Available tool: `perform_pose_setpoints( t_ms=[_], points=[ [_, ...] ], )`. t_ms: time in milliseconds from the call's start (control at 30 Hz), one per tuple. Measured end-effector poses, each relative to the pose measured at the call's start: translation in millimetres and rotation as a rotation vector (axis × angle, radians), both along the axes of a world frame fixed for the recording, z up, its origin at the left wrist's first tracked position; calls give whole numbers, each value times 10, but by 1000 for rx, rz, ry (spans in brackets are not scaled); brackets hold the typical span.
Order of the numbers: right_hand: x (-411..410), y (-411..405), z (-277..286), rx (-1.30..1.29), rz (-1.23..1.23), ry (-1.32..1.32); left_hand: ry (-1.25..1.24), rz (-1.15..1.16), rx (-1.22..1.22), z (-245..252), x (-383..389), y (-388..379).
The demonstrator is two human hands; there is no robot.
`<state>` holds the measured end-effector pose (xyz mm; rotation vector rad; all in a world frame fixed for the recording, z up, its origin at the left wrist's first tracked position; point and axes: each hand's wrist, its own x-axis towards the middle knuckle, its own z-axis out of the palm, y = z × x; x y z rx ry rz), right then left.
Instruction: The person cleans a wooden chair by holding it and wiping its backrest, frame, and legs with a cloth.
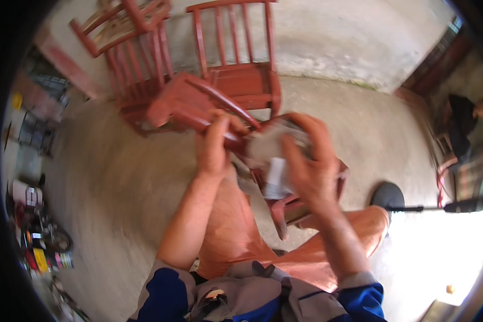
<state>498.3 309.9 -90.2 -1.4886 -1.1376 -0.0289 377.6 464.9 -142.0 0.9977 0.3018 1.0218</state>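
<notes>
Held up over my lap is a red-painted wooden furniture piece (177, 102), which looks like a small stool or chair part. My left hand (217, 149) is closed around one of its bars near the middle. My right hand (312, 157) grips a pale grey, blurred thing, perhaps a cloth or a pad (269, 145), against the right end of the piece. Below that hand, between my knees, stands another red wooden stool or chair (279, 219) with a whitish object (276, 179) above or on it; which, I cannot tell.
Against the wall stand a red slatted chair (241, 80) and stacked red chairs (139, 76). A black round fan-like object on a pole (387, 195) is by my right knee. At far right sits a person in dark clothes (461, 124). A motorcycle (50, 237) stands far left.
</notes>
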Motion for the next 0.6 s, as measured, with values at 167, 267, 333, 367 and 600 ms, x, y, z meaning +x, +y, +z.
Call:
perform_pose_setpoints(
  t_ms=[167, 267, 333, 367, 600],
  points=[
    [-616, 460, -203, -3, 104, -153, -25, 65, 49, 14, -104, 45],
    [-548, 299, -501, -6, 48, -237, -51, -16, 110, 58, -13, 28],
    [-463, 208, -632, -12, 4, -137, -46, -20, 149, 75, 19, 22],
    [-395, 204, -764, -14, 3, -46, -64, -21, 140, 70, 16, 33],
    [189, -418, -1307, -374, -208, -167, -73, -23, 50, 43, 12, 158]
  ],
)
